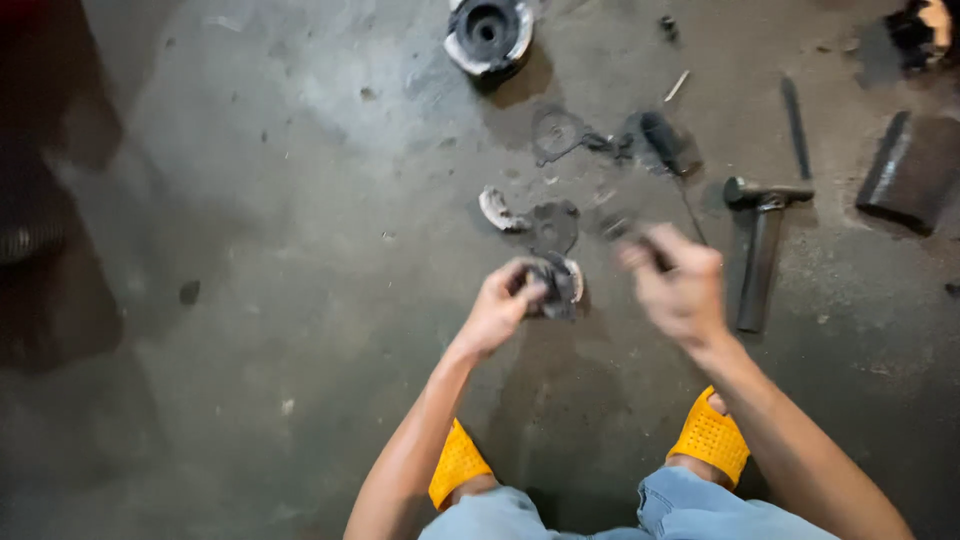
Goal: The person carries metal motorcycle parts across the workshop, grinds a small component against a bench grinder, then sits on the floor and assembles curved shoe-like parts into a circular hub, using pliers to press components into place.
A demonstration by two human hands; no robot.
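Pinching a dark round part (556, 285), left hand (500, 305) fingers clamp it; right hand (680, 285) blurred, grip unclear.

Under me is a grey, stained concrete floor (300, 200). On it, to my right, lies a hammer (760, 240), with a thin rod (796, 125) beyond it and a dark metal block (910, 170) at the far right. A round metal part (488, 35) sits far ahead, and a flat ring (557, 132) lies nearer.

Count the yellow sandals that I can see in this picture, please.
2. One yellow sandal is below the left forearm, the other yellow sandal is below the right forearm. Neither appears hidden.
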